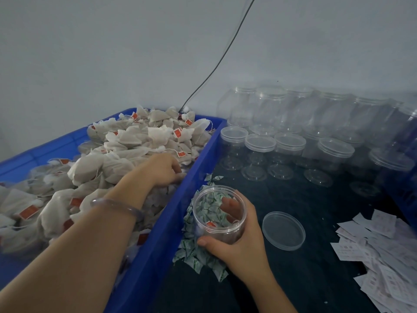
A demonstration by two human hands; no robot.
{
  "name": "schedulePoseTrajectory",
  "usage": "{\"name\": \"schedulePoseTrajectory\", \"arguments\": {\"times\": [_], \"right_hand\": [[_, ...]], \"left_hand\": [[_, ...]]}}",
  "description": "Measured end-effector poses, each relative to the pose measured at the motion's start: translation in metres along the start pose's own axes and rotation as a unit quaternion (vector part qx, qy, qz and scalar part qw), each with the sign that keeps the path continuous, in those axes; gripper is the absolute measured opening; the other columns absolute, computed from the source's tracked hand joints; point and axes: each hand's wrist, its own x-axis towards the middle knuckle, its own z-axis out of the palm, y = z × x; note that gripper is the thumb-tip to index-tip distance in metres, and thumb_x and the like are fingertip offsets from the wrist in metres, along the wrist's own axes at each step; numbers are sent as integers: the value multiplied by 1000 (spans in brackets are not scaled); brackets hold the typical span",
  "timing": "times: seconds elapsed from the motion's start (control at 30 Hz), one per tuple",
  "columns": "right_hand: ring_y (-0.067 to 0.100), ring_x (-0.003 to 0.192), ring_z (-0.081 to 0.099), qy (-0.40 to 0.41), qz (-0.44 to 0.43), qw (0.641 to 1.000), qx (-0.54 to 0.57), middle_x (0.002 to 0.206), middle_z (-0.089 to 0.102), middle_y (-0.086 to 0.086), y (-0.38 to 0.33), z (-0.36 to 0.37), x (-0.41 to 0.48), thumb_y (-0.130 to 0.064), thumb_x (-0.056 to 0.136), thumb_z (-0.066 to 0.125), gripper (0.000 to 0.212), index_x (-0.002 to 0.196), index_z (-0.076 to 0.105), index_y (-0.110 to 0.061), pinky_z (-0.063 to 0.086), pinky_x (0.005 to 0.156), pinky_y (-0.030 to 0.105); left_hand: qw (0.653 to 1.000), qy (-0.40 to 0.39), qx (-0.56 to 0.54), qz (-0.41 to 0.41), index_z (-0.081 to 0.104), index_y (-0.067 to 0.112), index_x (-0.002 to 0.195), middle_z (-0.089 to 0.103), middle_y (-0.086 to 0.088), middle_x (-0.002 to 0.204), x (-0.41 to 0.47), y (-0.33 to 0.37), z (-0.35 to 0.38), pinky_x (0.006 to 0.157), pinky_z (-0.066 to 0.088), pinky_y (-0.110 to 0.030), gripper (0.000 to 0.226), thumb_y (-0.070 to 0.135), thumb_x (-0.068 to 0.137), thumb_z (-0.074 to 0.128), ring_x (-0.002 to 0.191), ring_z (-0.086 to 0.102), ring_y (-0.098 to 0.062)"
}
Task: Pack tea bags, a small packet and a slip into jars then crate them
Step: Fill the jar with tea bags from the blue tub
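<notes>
Jar (220, 213) first: gripping it round the wall with the right hand (239, 247), thumb in front and fingers curled behind, mouth open and facing up, just beside the blue tub (203, 154) and over the heap of packets (196, 260) (resting on them or lifted, not possible to tell). Seeing one red tag (211, 223) inside, near the bottom. Reaching with the left hand (164, 168) into the tea bags (126, 150) in the tub, fingers bent down into the pile; not managing to tell whether pinching a bag or only touching.

Judging the jar as light, stiff, smooth plastic, probably a little slippery and easy to tip while nearly empty, so holding it around the middle of the wall, not by the rim. Judging the tea bags as soft and very light, with strings likely tangling; taking one by the paper body looking safer than by the tag. Leaving the lid (283, 230) flat on the table (293, 283), near the right hand, with the slips (383, 256) further right.
</notes>
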Motion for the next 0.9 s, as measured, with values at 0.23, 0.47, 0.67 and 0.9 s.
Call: {"name": "schedulePoseTrajectory", "arguments": {"times": [0.23,0.47,0.67,0.9], "right_hand": [[-7,119,52,2,-7,1000,-6,123,54,-32,0,1,1,-48,46,91,89,118,42,-66,43,89,5],[-7,121,51,2,-1,1000,-3,125,54,-32,-2,1,1,-67,42,87,90,120,42,-64,43,90,6],[-6,121,51,3,-1,1000,-7,125,54,-32,-2,0,2,-64,42,88,89,118,41,-67,43,91,6],[-5,120,53,10,-9,1000,2,125,55,-31,-3,1,2,-62,44,88,90,121,42,-64,44,89,8]], "left_hand": [[991,55,-123,-17,52,19,83,57,0,83,0,2,0,60,37,-28,12,23,95,51,70,49,-13],[903,75,-415,-87,59,14,97,55,-12,100,-11,26,-17,55,51,-32,17,15,97,43,84,60,-29],[708,-67,-703,-22,77,6,83,69,-14,77,-35,41,-35,43,50,-23,21,20,82,61,59,65,-20],[764,-164,-594,191,70,20,57,66,-2,73,-55,71,-26,64,59,-28,31,-11,63,66,68,68,-17]]}}
